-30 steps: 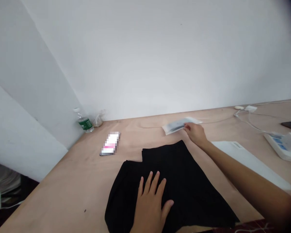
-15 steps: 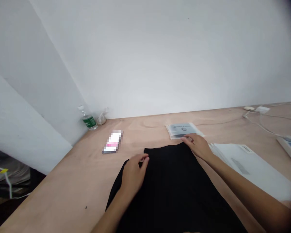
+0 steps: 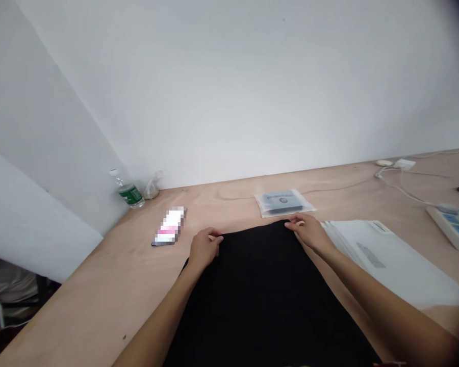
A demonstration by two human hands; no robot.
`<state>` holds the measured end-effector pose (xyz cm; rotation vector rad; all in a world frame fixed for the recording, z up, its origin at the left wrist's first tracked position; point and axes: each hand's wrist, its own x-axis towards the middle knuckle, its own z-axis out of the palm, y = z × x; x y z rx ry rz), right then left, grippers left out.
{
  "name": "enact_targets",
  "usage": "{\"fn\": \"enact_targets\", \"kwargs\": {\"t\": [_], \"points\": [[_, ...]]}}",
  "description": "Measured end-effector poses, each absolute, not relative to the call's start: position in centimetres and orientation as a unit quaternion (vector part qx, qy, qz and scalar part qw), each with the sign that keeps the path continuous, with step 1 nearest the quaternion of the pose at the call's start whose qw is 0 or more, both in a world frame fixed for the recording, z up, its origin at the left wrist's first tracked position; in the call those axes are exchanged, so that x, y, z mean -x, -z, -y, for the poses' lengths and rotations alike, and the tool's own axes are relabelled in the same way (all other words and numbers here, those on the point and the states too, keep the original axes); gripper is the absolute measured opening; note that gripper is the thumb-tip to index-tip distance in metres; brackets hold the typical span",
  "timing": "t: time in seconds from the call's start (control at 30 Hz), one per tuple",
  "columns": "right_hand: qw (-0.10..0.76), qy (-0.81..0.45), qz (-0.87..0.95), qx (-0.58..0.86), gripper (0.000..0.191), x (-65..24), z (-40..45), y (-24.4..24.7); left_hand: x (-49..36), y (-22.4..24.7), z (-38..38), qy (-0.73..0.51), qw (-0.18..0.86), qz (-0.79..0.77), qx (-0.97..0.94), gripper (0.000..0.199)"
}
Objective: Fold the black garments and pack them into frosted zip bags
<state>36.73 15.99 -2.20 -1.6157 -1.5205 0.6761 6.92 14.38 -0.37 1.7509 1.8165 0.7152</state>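
black cloth (image 3: 265, 295), far edge (image 3: 254, 233) in both hands (image 3: 204, 250) (image 3: 309, 232)

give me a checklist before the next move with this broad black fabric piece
Left hand at far-left corner of the broad black fabric piece: ok.
Right hand at far-right corner: ok.
Both grips firm: cannot tell.
Frosted rectangular packet with grey contents off the fabric: ok, just beyond it.
Slim rectangular phone, screen lit, apart from fabric: ok.
Near edge flat: cannot tell, at frame bottom.
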Motion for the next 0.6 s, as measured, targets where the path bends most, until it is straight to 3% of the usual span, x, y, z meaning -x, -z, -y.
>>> {"fn": "enact_targets", "kwargs": {"t": [0.23, 0.37, 0.6], "points": [[0.433, -0.396, 0.569, 0.576, 0.021, -37.5, -11.8, 0.8, -6.5, -0.9, -9.1, -0.32, 0.331, -0.562, -0.687, 0.007], [0.417, -0.375, 0.593, 0.578, 0.012, -37.7, -10.6, 1.5, -6.3, -0.8, -6.6, -0.257, 0.242, -0.55, -0.757, 0.01], [0.376, -0.259, 0.665, 0.591, 0.028, -37.2, -10.2, 3.3, -6.3, 0.5, -6.4, -0.182, 0.117, -0.525, -0.823, 0.026]]}}
